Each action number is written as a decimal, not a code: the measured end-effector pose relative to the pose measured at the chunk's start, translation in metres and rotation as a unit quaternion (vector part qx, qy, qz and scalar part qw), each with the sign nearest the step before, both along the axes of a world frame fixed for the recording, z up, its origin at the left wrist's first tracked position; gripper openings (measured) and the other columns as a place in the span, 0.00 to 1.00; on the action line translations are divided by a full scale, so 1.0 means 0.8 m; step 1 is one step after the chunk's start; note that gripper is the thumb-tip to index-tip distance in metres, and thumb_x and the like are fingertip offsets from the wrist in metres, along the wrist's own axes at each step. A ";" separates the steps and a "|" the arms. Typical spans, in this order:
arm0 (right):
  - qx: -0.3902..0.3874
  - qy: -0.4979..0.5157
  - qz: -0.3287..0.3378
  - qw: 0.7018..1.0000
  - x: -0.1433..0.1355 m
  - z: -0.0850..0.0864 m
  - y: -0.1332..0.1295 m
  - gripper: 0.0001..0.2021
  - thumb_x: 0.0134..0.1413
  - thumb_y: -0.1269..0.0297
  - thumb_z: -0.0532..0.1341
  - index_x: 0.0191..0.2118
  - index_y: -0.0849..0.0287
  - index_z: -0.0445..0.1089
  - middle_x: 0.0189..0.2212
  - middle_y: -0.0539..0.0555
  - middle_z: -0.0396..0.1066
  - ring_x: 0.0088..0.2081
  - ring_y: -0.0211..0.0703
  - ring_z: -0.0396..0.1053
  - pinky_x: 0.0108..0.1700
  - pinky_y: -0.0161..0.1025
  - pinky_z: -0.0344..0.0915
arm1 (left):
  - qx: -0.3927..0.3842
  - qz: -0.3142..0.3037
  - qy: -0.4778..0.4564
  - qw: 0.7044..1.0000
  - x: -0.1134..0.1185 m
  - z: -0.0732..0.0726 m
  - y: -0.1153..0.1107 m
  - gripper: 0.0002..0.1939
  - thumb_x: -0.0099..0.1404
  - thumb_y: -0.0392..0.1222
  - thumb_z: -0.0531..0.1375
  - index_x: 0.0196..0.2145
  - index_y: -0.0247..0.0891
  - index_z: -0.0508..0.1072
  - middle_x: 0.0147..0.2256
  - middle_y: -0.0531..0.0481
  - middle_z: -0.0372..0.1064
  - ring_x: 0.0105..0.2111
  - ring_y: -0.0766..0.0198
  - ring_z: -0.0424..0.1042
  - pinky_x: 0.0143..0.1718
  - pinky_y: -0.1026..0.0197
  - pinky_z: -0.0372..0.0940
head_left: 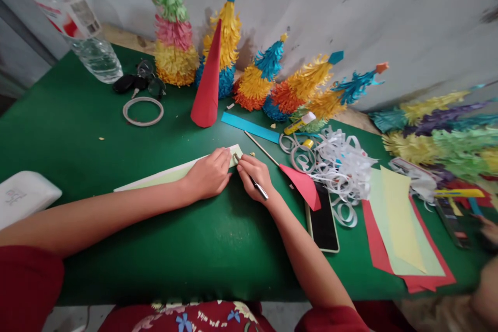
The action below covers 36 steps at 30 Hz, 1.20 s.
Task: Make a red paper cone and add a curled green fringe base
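A long folded strip of pale green paper (171, 175) lies slanted on the green table. My left hand (212, 174) rests flat on it near its right end, fingers together and pressing the paper down. In my right hand (254, 175) is a dark and silver pen (260, 190), its tip at the strip's right end. Just beyond my hands are a blue paper strip (251, 127) and a thin wooden stick (261, 148) leading to a red paper piece (301, 187).
Fringed paper cones (175, 52) and a plain red cone (208, 83) stand along the wall. A water bottle (85, 36) is back left. Right lie a phone (323, 225), white paper curls (340, 163) and coloured sheets (404, 223). Part of another person shows far right.
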State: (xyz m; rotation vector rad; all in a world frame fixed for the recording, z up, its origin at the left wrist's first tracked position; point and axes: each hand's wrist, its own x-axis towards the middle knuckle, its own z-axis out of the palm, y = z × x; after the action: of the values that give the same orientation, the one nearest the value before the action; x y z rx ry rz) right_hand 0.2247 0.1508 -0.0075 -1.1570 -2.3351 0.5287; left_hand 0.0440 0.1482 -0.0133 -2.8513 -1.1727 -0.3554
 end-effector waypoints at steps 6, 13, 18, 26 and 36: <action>-0.024 0.001 0.002 1.000 0.006 0.003 -0.010 0.17 0.66 0.61 0.44 0.24 0.55 0.53 0.24 0.51 0.56 0.27 0.41 0.57 0.31 0.38 0.54 | -0.009 0.004 -0.004 1.000 0.000 -0.001 0.000 0.27 0.69 0.43 0.48 0.55 0.14 0.63 0.53 0.26 0.65 0.54 0.47 0.63 0.57 0.51 0.55; -0.019 -0.014 0.005 1.000 0.010 0.004 -0.021 0.15 0.65 0.64 0.45 0.24 0.55 0.52 0.24 0.51 0.55 0.27 0.41 0.56 0.31 0.38 0.53 | -0.001 0.005 0.010 1.000 0.000 0.002 -0.001 0.27 0.69 0.43 0.47 0.55 0.14 0.63 0.53 0.27 0.65 0.54 0.47 0.64 0.58 0.52 0.53; -0.021 -0.019 0.005 1.000 0.013 0.005 -0.028 0.15 0.64 0.66 0.46 0.24 0.55 0.52 0.24 0.51 0.55 0.26 0.40 0.55 0.30 0.38 0.52 | 0.004 0.002 0.012 1.000 0.000 0.001 -0.001 0.27 0.69 0.43 0.47 0.55 0.12 0.63 0.54 0.26 0.64 0.54 0.46 0.64 0.58 0.51 0.53; -0.020 -0.016 0.002 1.000 0.016 0.005 -0.035 0.15 0.64 0.67 0.47 0.24 0.55 0.51 0.24 0.50 0.54 0.27 0.40 0.55 0.30 0.38 0.53 | 0.001 0.004 0.008 1.000 0.000 -0.001 -0.001 0.27 0.70 0.43 0.47 0.55 0.14 0.63 0.54 0.26 0.65 0.55 0.47 0.63 0.58 0.51 0.54; -0.054 0.034 -0.010 0.998 0.020 0.005 -0.038 0.18 0.65 0.61 0.46 0.23 0.56 0.50 0.23 0.50 0.54 0.26 0.40 0.55 0.30 0.38 0.53 | -0.032 0.004 -0.064 0.997 -0.005 -0.008 0.003 0.24 0.64 0.32 0.50 0.56 0.17 0.63 0.53 0.29 0.65 0.54 0.48 0.62 0.56 0.51 0.58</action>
State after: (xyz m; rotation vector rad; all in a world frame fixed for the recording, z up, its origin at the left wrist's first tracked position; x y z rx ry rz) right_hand 0.2409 0.1203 -0.0033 -1.1902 -2.2582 0.6833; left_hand 0.0404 0.1502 -0.0199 -2.9162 -1.2380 -0.5169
